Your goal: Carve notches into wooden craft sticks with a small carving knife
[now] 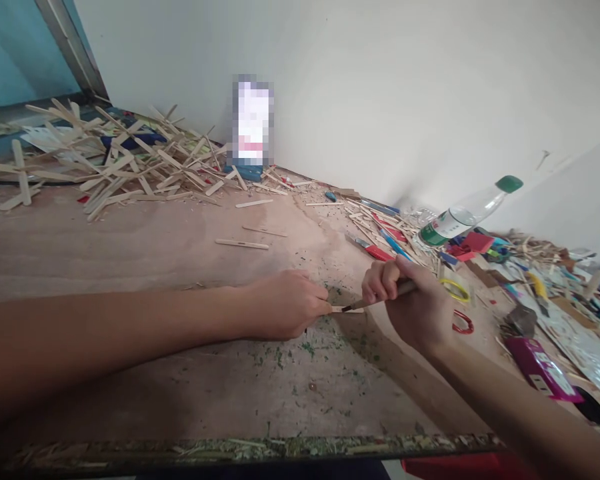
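Note:
My left hand rests on the wooden table top with its fingers pinched on a small wooden stick that lies flat. My right hand is closed around the handle of a thin craft knife. The knife's tip touches the end of the small stick, right beside my left fingertips. Green specks and wood shavings lie scattered around both hands.
A big heap of wooden sticks fills the back left. Loose sticks lie mid-table. At the right are a tilted plastic bottle, red-handled tools, a yellow ring, a purple box and mixed clutter. A wall stands behind.

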Available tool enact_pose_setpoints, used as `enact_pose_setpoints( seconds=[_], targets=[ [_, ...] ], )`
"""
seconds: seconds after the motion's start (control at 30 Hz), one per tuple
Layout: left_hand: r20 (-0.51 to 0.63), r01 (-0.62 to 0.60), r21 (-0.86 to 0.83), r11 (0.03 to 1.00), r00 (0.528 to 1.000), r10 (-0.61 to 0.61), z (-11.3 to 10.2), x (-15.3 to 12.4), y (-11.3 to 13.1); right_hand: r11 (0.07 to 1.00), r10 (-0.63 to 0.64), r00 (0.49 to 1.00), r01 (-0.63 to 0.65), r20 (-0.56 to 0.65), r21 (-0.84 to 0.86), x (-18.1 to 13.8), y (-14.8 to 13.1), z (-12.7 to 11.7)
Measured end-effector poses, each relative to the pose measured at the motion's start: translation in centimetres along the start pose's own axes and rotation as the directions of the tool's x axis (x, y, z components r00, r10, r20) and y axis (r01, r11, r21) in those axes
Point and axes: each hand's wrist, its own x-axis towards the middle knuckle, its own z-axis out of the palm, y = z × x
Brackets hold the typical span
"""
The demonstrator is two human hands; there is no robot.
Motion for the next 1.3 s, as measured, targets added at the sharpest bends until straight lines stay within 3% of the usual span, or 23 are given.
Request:
enact_pose_setpoints(
  seconds=[0.1, 0.23, 0.4, 0.53, 0.77, 0.9, 1.3],
  targets=[
    [-0.033, -0.014, -0.016, 1.0, 0.999, 0.014, 0.4, 0.0, -0.3, 0.947, 0.101, 0.993, -0.076, 0.064, -0.312, 1.1, -3.5, -1.1],
    [-0.03, -0.027, -0.015, 1.0, 0.999, 0.027, 0.5, 0.0, -0.5, 0.758, 0.31, 0.924, -0.099, 0.223, -0.645, 2.9, -7.2, -2.0],
    [-0.03, -0.021, 0.0, 1.0, 0.999, 0.021, 0.5, 0.0, -0.4, 0.548, 0.476, 0.806, 0.04, 0.351, -0.835, 4.3, -8.5, -1.0],
    [-0.054, -0.019, -0.013, 1.0, 0.998, 0.019, 0.6, 0.1, -0.3, 0.469, 0.519, 0.75, 0.149, 0.409, -0.87, 4.5, -8.1, -0.1],
    [-0.041, -0.012, -0.041, 0.999, 0.999, 0.01, 0.3, 0.1, -0.3, 0.559, 0.448, 0.692, 0.277, 0.566, -0.782, 4.9, -7.0, -0.7],
    [-0.035, -0.02, -0.053, 0.998, 0.999, 0.018, 0.1, 0.0, -0.3, 0.624, 0.39, 0.698, 0.28, 0.601, -0.73, 4.3, -6.8, -1.7],
    [-0.155, -0.062, -0.088, 0.994, 0.987, 0.048, 1.7, 0.1, -1.5, 0.794, 0.122, 0.817, 0.26, 0.563, -0.549, 0.5, -2.6, -5.3]
  ],
)
